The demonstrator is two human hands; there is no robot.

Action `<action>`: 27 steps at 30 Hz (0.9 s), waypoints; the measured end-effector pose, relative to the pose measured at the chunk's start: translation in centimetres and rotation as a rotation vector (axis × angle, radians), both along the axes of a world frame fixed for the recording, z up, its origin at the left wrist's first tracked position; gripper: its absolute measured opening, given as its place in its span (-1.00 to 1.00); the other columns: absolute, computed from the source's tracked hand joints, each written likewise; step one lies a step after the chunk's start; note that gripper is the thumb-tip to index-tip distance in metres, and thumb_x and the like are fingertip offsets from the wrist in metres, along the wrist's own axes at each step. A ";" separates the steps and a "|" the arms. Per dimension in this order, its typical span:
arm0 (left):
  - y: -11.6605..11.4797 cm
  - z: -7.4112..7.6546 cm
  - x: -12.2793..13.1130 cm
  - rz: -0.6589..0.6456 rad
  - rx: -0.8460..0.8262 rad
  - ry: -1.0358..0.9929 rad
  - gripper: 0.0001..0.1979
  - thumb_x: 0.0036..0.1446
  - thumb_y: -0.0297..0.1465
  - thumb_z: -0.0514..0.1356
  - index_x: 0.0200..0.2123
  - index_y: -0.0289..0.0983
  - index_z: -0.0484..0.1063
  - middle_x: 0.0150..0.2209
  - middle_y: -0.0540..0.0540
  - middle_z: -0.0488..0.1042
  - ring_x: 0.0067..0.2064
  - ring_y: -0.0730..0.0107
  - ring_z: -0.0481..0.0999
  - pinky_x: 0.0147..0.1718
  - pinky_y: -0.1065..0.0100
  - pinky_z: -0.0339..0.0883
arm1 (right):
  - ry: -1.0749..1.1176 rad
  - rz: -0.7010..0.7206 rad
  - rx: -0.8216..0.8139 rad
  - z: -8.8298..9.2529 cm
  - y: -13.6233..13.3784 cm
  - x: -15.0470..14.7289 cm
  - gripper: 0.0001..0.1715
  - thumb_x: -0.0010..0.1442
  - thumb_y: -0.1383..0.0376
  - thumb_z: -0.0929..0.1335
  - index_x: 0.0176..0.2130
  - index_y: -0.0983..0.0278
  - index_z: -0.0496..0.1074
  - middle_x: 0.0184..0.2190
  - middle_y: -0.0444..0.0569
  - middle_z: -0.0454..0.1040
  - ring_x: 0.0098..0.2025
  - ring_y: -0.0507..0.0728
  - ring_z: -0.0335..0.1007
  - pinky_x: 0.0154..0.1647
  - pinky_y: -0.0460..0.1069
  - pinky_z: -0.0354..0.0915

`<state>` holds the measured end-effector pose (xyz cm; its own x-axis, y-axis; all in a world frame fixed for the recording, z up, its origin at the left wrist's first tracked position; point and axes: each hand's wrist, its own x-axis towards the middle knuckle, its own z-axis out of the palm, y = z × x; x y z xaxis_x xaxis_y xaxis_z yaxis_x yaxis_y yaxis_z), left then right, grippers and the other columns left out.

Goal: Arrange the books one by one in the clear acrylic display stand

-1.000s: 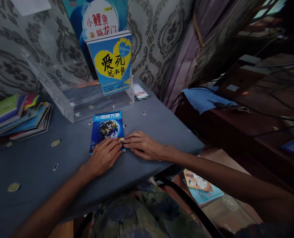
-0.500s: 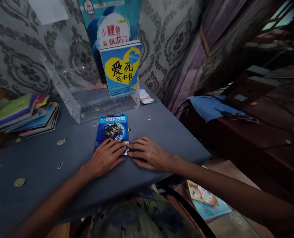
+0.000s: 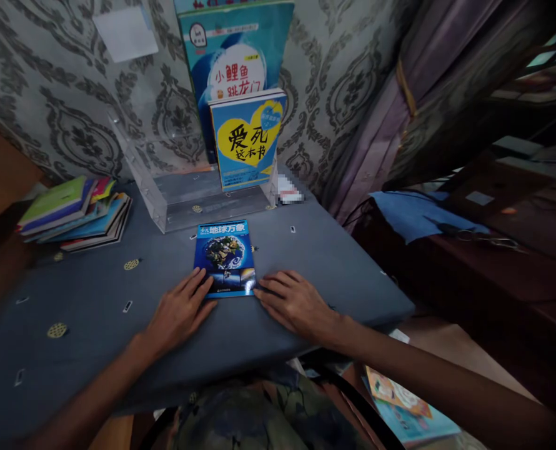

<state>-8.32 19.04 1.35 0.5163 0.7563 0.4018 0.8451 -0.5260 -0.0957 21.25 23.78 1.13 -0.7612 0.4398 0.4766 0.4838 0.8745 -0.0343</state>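
Just in front of the clear acrylic bookstand (image 3: 160, 215), the blue Earth-cover book (image 3: 225, 253) lies flat on the tablecloth (image 3: 329, 269), the left hand (image 3: 179, 312) resting loosely spread on its left edge, the right hand (image 3: 299, 306), also unclenched, with fingertips at its lower right corner, away from the stand.

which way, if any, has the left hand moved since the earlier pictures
Yes: the left hand has shifted leftward against the clear stand, from across the lower part of the blue booklet to its lower left.
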 end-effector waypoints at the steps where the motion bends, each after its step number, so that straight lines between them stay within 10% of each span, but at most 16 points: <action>1: -0.3 0.2 0.6 0.019 0.002 0.021 -0.53 0.43 -0.18 -0.03 0.14 -0.36 0.44 0.16 -0.34 0.49 0.18 -0.01 0.50 0.03 0.05 0.49 | -0.007 -0.005 -0.006 0.1 0.1 0.2 -0.74 0.39 0.32 0.30 -0.04 0.26 0.56 -0.11 0.05 0.62 -0.03 0.21 0.46 -0.02 0.12 0.36; 11: -1.7 0.1 6.8 -0.126 0.003 0.027 -0.62 0.44 -0.34 0.00 0.16 -0.41 0.39 0.16 -0.25 0.51 0.22 0.12 0.45 0.27 -0.04 0.14 | 0.006 0.071 -0.051 0.2 -0.9 -1.3 -0.63 0.38 0.41 0.21 0.00 0.36 0.55 -0.05 0.16 0.60 -0.06 0.23 0.44 -0.05 0.17 0.41; 27: -3.8 0.6 -0.1 -0.017 -0.028 -0.023 -0.62 0.47 -0.36 -0.09 0.14 -0.34 0.41 0.12 -0.21 0.55 0.13 0.25 0.55 0.12 0.14 0.40 | 0.035 0.084 -0.100 0.4 -0.8 -1.0 -0.62 0.40 0.39 0.23 0.10 0.26 0.49 -0.04 0.05 0.62 -0.03 0.22 0.47 0.05 0.20 0.38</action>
<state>-8.39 15.27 1.92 0.5202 0.7584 0.3927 0.8376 -0.5429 -0.0611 20.25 22.98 1.50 -0.7807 0.4219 0.4610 0.4062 0.9032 -0.1388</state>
